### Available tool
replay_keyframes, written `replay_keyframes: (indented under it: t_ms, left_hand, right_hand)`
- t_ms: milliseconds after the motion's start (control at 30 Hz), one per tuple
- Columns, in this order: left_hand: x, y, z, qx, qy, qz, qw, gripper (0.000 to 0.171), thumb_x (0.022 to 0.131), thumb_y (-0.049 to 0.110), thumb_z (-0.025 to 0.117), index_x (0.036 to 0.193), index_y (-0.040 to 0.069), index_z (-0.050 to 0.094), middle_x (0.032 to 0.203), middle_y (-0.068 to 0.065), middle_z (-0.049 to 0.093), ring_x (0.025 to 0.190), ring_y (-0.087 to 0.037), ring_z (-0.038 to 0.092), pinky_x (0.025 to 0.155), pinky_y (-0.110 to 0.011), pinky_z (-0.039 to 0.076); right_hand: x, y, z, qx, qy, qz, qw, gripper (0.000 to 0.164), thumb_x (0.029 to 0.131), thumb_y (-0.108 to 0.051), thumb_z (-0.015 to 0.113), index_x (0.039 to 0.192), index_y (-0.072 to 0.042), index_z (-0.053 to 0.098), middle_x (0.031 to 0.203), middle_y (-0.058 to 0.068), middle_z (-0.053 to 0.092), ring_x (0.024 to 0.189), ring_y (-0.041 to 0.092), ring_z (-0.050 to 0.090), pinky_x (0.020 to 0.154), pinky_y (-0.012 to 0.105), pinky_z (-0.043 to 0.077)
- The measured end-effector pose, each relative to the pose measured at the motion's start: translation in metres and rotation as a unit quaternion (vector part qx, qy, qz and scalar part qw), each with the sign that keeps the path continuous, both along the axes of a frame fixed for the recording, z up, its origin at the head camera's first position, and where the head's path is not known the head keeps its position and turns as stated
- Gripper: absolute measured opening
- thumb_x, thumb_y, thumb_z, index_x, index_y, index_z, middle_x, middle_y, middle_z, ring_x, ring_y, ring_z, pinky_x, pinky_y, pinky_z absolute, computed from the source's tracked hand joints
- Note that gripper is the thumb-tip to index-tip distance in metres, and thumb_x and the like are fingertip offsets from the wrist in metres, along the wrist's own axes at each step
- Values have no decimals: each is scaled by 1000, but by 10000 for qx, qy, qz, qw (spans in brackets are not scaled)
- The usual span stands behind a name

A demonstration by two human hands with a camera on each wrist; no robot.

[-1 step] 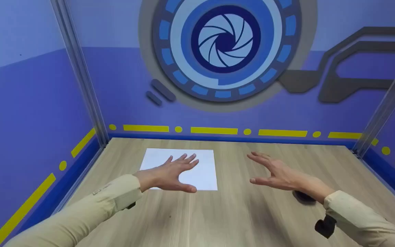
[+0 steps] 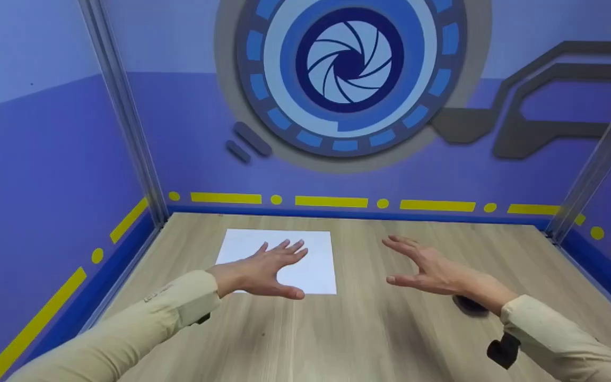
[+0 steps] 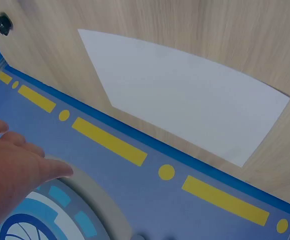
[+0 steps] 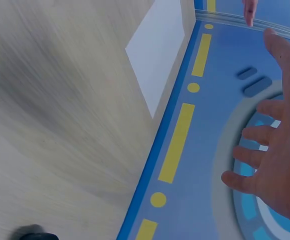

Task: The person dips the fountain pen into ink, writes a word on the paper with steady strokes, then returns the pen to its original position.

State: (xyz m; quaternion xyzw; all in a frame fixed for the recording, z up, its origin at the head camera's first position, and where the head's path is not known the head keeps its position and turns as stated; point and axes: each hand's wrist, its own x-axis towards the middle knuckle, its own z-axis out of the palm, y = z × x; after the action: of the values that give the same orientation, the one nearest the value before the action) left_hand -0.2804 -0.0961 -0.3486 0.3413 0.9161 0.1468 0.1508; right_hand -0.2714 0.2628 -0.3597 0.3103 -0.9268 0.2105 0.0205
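A white sheet of paper (image 2: 313, 260) lies flat on the wooden table toward the back left. My left hand (image 2: 265, 270) hovers above it, fingers spread and thumb pointing right, holding nothing. To the right, my right hand (image 2: 430, 270) is held over bare wood, its fingers extended and thumb apart, also holding nothing. Beneath the right wrist sits a dark rounded object (image 2: 471, 306), mostly hidden by the arm. Its edge, a black curved shape (image 4: 39, 236), shows at the bottom of the right wrist view. The whole paper (image 3: 185, 95) appears in the left wrist view.
Blue-purple panels with yellow dashes (image 2: 331, 202) enclose the table (image 2: 358, 329) at the back and both sides. Metal posts stand at the back left (image 2: 125, 106) and back right (image 2: 597, 159) corners. A black device (image 2: 503, 350) hangs under the right sleeve.
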Motion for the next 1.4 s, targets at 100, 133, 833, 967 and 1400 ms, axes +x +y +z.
replay_keyframes:
  t_ms: [100,133,833,967,1400]
  left_hand:
    - [-1,0,-4,9,-72,6,10000,87,82,64,55,150,26,17,159,9,7,148,-16,1,118,-52,0]
    - [-1,0,-7,8,-116,18,9999,86,82,64,54,150,26,17,159,9,7,148,-16,1,118,-52,0]
    - [-63,-95,-112,-51,-332,2661,9634,69,88,39,61,145,12,35,154,-29,11,141,-49,10,108,-68,13]
    - [-70,-96,-119,-29,-294,2655,9637,69,87,40,61,144,11,36,153,-29,13,141,-50,10,108,-69,11]
    - [-65,-84,-130,-73,7,2320,9727,67,88,39,60,143,8,38,153,-24,23,141,-46,17,109,-65,17]
  right_hand:
    - [0,1,-1,14,-60,-58,10000,73,87,-45,60,145,-8,35,151,20,31,135,45,33,100,67,31]
    - [1,2,-2,25,-105,-112,9999,73,87,-46,60,145,-9,35,151,19,31,135,45,33,100,67,31]
    - [32,160,-47,570,-265,-2117,9753,40,88,-15,62,116,11,54,109,37,58,93,48,60,76,55,49]
    - [46,181,-61,623,-594,-2386,9673,41,88,-15,61,117,12,53,109,40,57,91,49,60,74,54,50]
    - [54,190,-91,493,-1079,-2257,9670,33,86,-14,61,111,6,58,103,37,60,87,43,63,71,50,51]
